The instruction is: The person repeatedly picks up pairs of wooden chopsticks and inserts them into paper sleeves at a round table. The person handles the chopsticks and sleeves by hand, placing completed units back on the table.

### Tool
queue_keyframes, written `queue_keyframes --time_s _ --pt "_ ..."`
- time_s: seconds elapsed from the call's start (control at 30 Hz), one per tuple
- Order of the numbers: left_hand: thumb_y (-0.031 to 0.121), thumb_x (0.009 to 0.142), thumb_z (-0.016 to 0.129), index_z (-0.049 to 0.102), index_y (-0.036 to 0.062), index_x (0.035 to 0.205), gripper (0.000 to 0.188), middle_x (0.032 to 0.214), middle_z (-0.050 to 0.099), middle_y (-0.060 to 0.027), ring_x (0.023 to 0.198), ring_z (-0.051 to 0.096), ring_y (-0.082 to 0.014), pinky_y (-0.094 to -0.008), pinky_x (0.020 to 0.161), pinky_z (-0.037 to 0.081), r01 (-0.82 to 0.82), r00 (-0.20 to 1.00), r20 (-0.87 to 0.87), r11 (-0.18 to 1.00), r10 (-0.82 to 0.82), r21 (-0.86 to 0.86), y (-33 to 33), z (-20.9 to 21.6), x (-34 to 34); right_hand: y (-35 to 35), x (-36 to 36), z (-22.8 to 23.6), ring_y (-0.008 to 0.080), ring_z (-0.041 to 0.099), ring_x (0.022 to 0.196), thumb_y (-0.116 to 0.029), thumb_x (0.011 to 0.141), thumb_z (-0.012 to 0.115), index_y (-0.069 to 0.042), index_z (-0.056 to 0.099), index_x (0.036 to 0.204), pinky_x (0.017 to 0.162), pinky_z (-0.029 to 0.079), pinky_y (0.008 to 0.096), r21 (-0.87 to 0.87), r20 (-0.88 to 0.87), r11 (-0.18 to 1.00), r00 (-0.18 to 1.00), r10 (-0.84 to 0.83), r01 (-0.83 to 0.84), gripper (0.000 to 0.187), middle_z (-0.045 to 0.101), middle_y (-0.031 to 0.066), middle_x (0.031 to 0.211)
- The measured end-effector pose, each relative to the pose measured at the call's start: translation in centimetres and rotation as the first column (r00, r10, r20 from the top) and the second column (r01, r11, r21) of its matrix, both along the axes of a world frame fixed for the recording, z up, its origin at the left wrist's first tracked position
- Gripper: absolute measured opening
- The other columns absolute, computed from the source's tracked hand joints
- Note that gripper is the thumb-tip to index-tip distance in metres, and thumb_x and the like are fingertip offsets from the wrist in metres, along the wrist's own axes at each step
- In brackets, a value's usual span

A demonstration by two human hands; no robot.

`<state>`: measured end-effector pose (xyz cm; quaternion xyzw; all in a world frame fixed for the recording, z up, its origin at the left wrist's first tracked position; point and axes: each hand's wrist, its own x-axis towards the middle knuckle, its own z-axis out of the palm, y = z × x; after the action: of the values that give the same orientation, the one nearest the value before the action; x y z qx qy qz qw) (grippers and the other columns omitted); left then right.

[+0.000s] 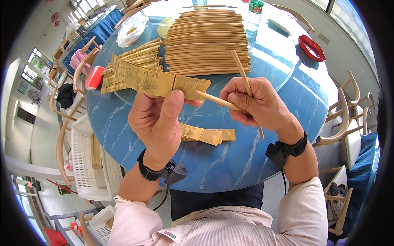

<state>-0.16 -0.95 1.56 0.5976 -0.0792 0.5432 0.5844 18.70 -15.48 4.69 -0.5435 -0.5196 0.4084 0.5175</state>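
My left hand (pixel 158 117) is closed on a golden printed paper strip (pixel 152 83), thumb on top and fingers beneath. My right hand (pixel 260 98) grips two wooden chopsticks. One chopstick (pixel 241 71) stands steeply through the fist; the other chopstick (pixel 217 99) points left, its tip at the strip's right end. Whether that tip is inside the paper or only against it, I cannot tell. Behind the hands lies a broad stack of wooden chopsticks (pixel 207 47). More golden strips (pixel 141 55) lie beside it, and a few flat golden pieces (pixel 209 136) rest below my hands.
The round blue marbled table (pixel 221 164) carries a plastic bottle (pixel 253 20), a red dish (pixel 311 48), a crumpled plastic bag (pixel 132 30) and a red-and-white packet (pixel 95 78). A white crate (pixel 88 164) stands at the left. Wooden chairs (pixel 344 115) surround the table.
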Motion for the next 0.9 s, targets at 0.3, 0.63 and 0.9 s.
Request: queue_keyframes --time_s 0.3,0.63,0.9 --pt "0.008 0.105 0.067 0.063 -0.0015 0.13 0.027 0.12 0.074 -0.0165 0.098 0.078 -0.0294 -0.0412 0.069 0.069 -0.02 1.0 -0.019 1.0 0.02 0.012 -0.6 0.2 -0.3 0.3 0.0 -0.8 0.0044 0.052 0.049 -0.031 0.103 0.075 -0.002 0.068 0.096 0.045 0.04 0.0196 0.104 -0.075 0.994 0.996 0.045 -0.037 0.03 0.06 -0.0015 0.068" --pt "0.005 0.101 0.074 0.067 -0.0055 0.12 0.023 0.108 0.077 -0.0141 0.091 0.075 -0.0176 -0.0342 0.074 0.067 -0.054 0.987 -0.152 0.997 0.045 -0.05 -0.8 0.2 0.1 0.6 -1.9 -1.6 0.0046 0.052 0.05 -0.028 0.106 0.069 0.0 0.066 0.099 0.046 0.04 0.0198 0.227 0.02 0.965 0.99 -0.137 0.129 0.029 0.059 -0.001 0.069" --pt "0.006 0.101 0.074 0.068 -0.0054 0.119 0.022 0.106 0.078 -0.0144 0.088 0.075 -0.0164 -0.0307 0.074 0.064 0.018 0.952 -0.3 0.987 -0.066 -0.161 -1.6 -0.9 1.2 0.7 -2.7 -2.5 0.0039 0.053 0.053 -0.028 0.102 0.073 -0.004 0.058 0.101 0.048 0.043 0.0197 0.33 0.172 0.888 0.904 -0.39 0.32 0.029 0.057 -0.0016 0.074"
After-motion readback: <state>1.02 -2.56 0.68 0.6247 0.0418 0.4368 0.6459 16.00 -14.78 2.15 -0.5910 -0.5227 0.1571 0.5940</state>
